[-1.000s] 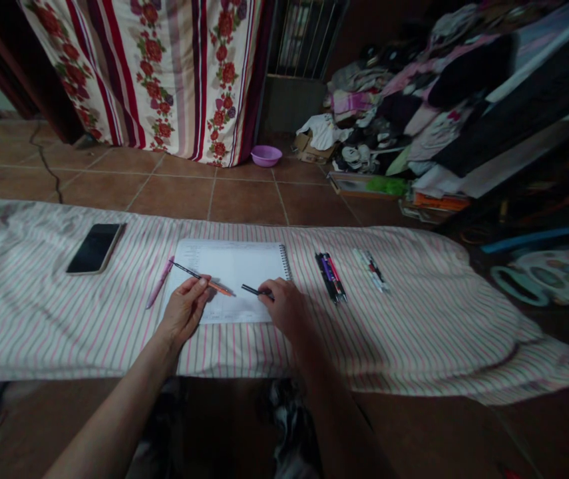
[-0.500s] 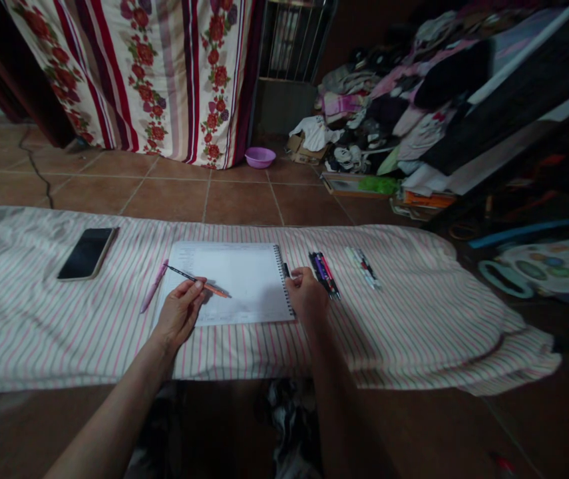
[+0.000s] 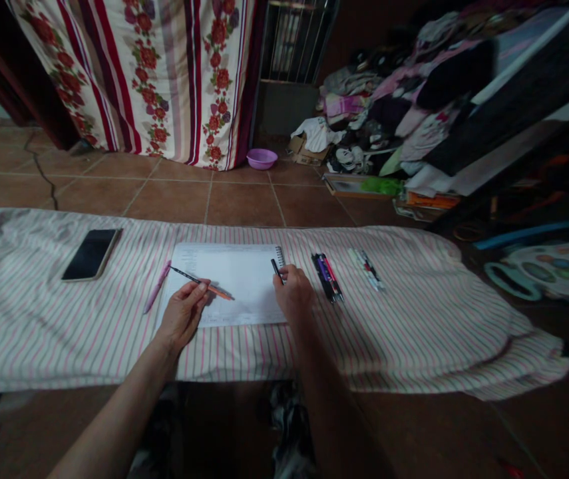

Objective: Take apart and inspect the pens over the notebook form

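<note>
My left hand [image 3: 187,313] is closed in a pinch on a slim orange and black pen [image 3: 221,293]. The pen slants over a white spiral notebook [image 3: 237,269], its orange end toward the middle of the page. Whether it is one piece or two held together is hidden by the fingers. At the notebook's right edge my right hand [image 3: 295,293] is closed around a short black pen-like thing [image 3: 276,267], whose upper end sticks up past the fingers. A purple pen [image 3: 157,287] lies left of the notebook.
Right of the notebook lie several dark, purple and red pens [image 3: 328,276] and a group of pale pens [image 3: 367,269]. A phone [image 3: 91,255] rests at left on the striped cloth [image 3: 414,319]. Beyond are a purple basin [image 3: 261,158], a floral curtain [image 3: 179,80] and piled clothes [image 3: 388,100].
My right hand has moved left over the notebook's spiral edge with the black pen-like thing, which now tilts up and left. My left hand keeps its pinch on the orange and black pen.
</note>
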The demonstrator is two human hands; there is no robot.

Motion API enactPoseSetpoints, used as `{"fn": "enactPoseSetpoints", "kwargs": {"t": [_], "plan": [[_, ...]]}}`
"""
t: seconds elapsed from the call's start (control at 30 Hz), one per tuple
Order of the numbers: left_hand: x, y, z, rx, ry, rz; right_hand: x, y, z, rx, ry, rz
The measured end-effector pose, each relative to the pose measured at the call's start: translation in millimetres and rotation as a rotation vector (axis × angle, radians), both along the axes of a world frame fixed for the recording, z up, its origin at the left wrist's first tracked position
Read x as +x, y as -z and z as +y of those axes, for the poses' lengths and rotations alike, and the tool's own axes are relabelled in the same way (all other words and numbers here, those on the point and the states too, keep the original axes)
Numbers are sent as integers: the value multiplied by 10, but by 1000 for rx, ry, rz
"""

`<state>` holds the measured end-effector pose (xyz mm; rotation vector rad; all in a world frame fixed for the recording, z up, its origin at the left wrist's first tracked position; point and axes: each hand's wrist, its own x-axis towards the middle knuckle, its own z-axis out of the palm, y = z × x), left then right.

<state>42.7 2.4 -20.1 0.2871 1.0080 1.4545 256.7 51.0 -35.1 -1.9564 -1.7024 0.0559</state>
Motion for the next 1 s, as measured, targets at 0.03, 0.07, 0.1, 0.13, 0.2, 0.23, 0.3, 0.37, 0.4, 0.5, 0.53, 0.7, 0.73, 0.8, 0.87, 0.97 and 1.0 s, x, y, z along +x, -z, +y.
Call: {"fn": "enactPoseSetpoints", "kwargs": {"t": [0.03, 0.07, 0.1, 0.13, 0.2, 0.23, 0.3, 0.37, 0.4, 0.5, 0.53, 0.7, 0.73, 0.8, 0.87, 0.97, 1.0], "plan": [[-3, 5, 1, -1, 3, 2, -6, 11, 4, 8, 2, 2], [-6, 9, 2, -1, 10, -1, -8, 20, 6, 14, 4, 3], [-9, 15, 3, -2, 14, -6, -8, 28, 7, 20, 4, 3], [-12, 20, 4, -2, 17, -14, -5, 35, 6, 27, 4, 2], [-16, 31, 7, -4, 25, -27, 3, 43, 3, 45, 6, -3], [-16, 36, 9, -6, 25, -27, 5, 43, 0, 55, 6, -6], [-16, 42, 13, -11, 18, -16, 5, 35, -5, 71, -7, -6], [-13, 40, 13, -16, 11, -4, -4, 20, -12, 78, -37, 2], [-12, 36, 12, -17, 11, -1, -10, 12, -15, 81, -54, 8], [-8, 21, 7, -12, 22, -5, -30, -9, -26, 105, -94, 27], [-7, 18, 6, -6, 23, -8, -35, -13, -28, 116, -104, 36], [-8, 25, 15, 36, 40, -9, -78, -17, -44, 96, -163, 61], [-8, 27, 17, 35, 40, -3, -95, -19, -50, 85, -174, 66], [-7, 28, 16, 20, 34, 11, -143, -27, -67, 71, -196, 86], [-7, 25, 11, 13, 34, 14, -207, -44, -93, 74, -239, 121], [-5, 15, 8, 18, 47, 9, -318, -84, -150, 67, -327, 230], [-3, 10, 12, 17, 48, 10, -356, -101, -174, 46, -350, 296]]}}
